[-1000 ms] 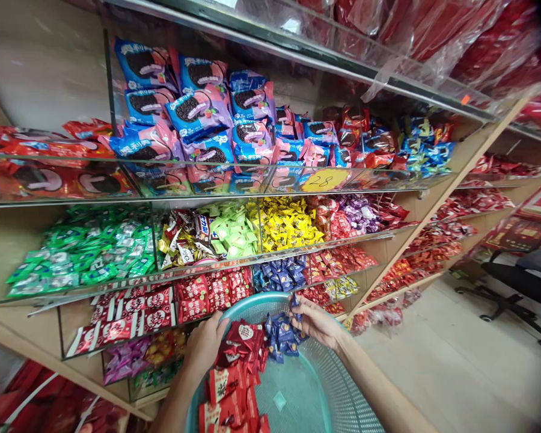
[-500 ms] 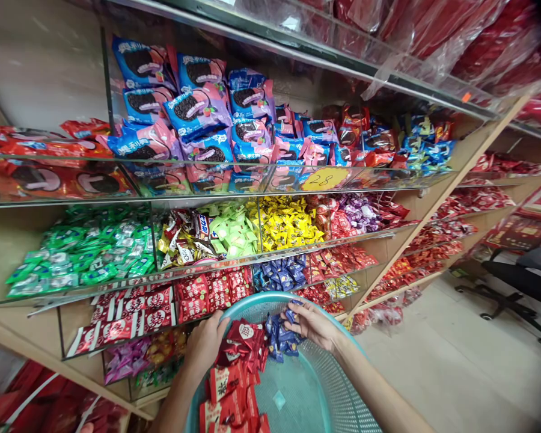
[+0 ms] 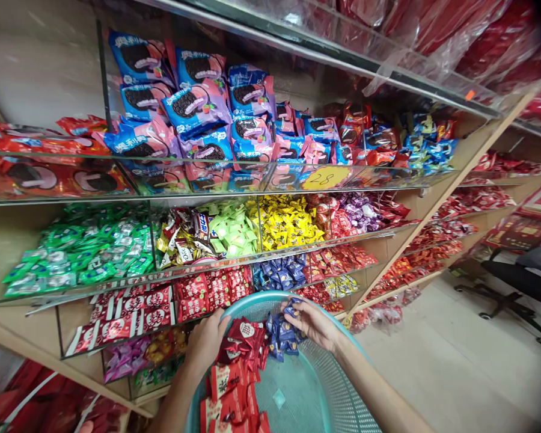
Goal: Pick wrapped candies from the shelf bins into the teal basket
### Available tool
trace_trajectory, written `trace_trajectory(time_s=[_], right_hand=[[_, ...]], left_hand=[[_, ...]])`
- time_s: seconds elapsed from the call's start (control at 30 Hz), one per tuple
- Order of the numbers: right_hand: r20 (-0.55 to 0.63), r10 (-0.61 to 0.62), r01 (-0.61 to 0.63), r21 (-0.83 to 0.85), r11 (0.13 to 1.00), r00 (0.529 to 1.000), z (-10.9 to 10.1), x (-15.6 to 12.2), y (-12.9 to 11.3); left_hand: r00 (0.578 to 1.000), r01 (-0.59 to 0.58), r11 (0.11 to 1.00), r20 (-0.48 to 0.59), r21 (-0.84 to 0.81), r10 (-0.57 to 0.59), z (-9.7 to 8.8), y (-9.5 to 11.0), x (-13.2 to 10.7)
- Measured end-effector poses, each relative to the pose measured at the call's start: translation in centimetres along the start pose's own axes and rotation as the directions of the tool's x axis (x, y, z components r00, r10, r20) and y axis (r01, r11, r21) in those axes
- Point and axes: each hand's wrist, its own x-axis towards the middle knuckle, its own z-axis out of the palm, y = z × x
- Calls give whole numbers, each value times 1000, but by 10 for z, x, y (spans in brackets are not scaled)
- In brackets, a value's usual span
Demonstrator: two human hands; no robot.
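Note:
My left hand (image 3: pixel 208 337) grips the rim of a teal plastic basket (image 3: pixel 342 391) on its left side. Inside the basket, my right hand (image 3: pixel 313 325) has its fingers curled round a small blue-wrapped candy (image 3: pixel 292 310). Just below those fingers lies a heap of the same blue candies (image 3: pixel 279 340). Dark red packets (image 3: pixel 242 337) rest beside the heap, towards my left hand. Lighter red and cream packets (image 3: pixel 228 385) lie nearer to me on the left of the basket floor.
Shelves with glass fronts rise ahead, holding blue-and-pink cookie packs (image 3: pixel 198 108), green packets (image 3: pixel 90 246), yellow candies (image 3: pixel 288 222) and blue candies (image 3: pixel 282 270). A yellow tag (image 3: pixel 325 178) reads 28. An office chair (image 3: pixel 527 276) stands on the tiled floor at right.
The view has shifted very slightly. Both hands keep almost the same places, the left on the basket rim and the right over the blue candies.

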Motion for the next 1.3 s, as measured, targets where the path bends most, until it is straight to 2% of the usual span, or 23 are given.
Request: trace_trajectory(time_s=[0.13, 0.37, 0.6, 0.8, 0.87, 0.93, 0.97, 1.03, 1.13, 1.2, 1.23, 1.3], right_hand=[[-15, -27, 28, 40, 999, 1000, -2, 2, 1], [-88, -57, 54, -29, 998, 995, -5, 5, 5], [-117, -26, 18, -76, 997, 993, -6, 2, 2], [-198, 20, -38, -86, 996, 980, -7, -1, -4], [-230, 1, -35, -142, 989, 973, -8, -2, -7], [-238, -58, -16, -295, 955, 969, -10, -5, -10], [-225, -90, -9, -404, 915, 970, -12, -7, -10], [-184, -148, -4, -639, 769, 972, -18, -9, -10], [-161, -259, -30, -895, 446, 952, -30, -10, -5], [-157, -342, -75, -968, 241, 926, -38, -8, 2], [-160, -370, -105, -981, 165, 915, -41, -7, 5], [-169, -391, -147, -985, 86, 905, -45, -5, 11]], left_hand=[[1000, 0, 1000, -4, 6, 0, 2, 0, 1], [1000, -3, 1000, -10, 14, 4, 3, 0, 2], [1000, -16, 1000, -18, 13, 17, 4, -1, 2], [1000, 1, 1000, -8, 23, -1, 4, 0, 2], [1000, 4, 1000, -10, 20, -3, 4, -1, 2], [1000, 7, 1000, -5, 19, -7, 6, -2, 2], [1000, 9, 1000, -3, 19, -9, 6, -2, 3], [1000, 8, 1000, -5, 16, -8, 7, -3, 3], [1000, -16, 1000, -21, 0, 16, 8, -3, 3], [999, -27, 1000, -18, -3, 27, 7, -2, 2], [1000, -25, 1000, -12, -3, 25, 7, -2, 2], [1000, -16, 1000, -1, 0, 16, 6, -2, 2]])
